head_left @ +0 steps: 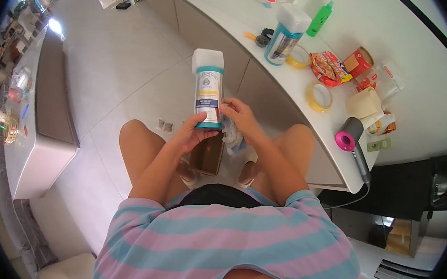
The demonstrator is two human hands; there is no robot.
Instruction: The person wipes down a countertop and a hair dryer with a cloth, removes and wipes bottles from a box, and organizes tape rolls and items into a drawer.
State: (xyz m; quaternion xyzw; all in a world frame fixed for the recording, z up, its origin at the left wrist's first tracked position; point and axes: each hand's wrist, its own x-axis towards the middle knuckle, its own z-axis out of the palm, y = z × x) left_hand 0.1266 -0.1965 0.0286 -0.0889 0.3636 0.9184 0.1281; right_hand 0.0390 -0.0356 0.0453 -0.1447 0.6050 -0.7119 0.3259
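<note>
Striped shirt [225, 238] fills the near edge, and beyond it the bottle [208, 93] takes centre stage, held up between the knees, label to the camera, white cap at the far end! Left hand [188, 132] has it by the near end, thumb across the front, fingers grasping from beneath. Right hand [240, 118] is in at the near right edge, fingers curled, crumpled wrap [231, 134] just below; whether they pinch wrap or bottle, I cannot tell. Between the feet sits a brown box [207, 155]. Over on the right, the surface [333, 157] carries a similar second bottle [278, 44], far end, and a dryer [356, 128], near end. So the step looks like unwrapping or handling the bottle, and the next move, I judge, calls for a steady left hold while the right clears that wrap.
</note>
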